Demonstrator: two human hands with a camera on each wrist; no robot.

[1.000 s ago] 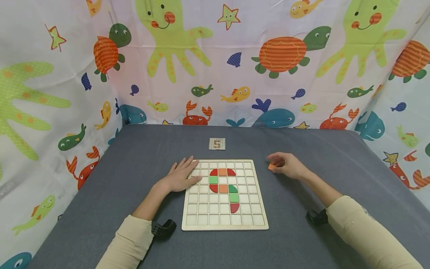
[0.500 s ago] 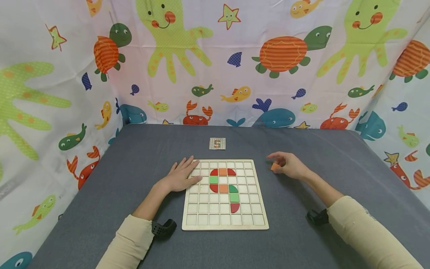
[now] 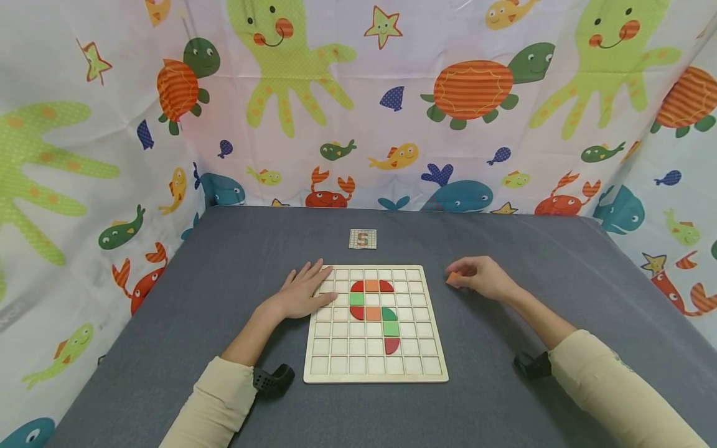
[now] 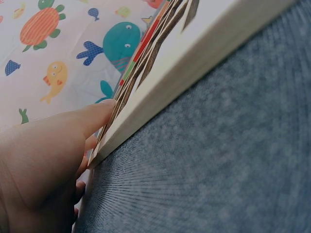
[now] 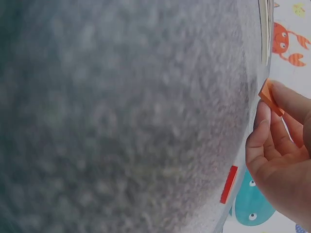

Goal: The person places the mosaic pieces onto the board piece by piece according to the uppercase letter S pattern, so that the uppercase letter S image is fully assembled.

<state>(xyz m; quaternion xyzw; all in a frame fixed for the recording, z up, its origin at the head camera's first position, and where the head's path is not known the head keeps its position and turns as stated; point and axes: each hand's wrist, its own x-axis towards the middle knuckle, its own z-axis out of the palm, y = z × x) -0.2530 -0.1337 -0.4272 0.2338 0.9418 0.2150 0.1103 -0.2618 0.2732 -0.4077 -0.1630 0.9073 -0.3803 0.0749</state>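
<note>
My right hand (image 3: 483, 277) pinches a small orange square tile (image 5: 271, 98) between thumb and fingers, just above the table to the right of the wooden grid board (image 3: 347, 369). With fingers spread, my left hand (image 3: 299, 292) rests on the board's upper left edge, its thumb (image 4: 99, 116) lying over the rim. Set in the board are several tiles: a red rounded one (image 3: 356, 287), an orange square (image 3: 372, 285), a light green square (image 3: 391, 328), a dark green rounded one (image 3: 389, 314) and more red ones. Together they form an S-like curve.
A small card (image 3: 363, 239) printed with a grid and an S-like figure lies behind the board. Near my right hand, a red piece (image 5: 229, 185) lies on the grey table (image 3: 370, 414). A curtain (image 3: 358, 124) with sea animals stands around the back and sides.
My right hand shifts slightly right with the orange tile, then back left, and the tile turns a little in the fingers. The left hand and the board stay still.
</note>
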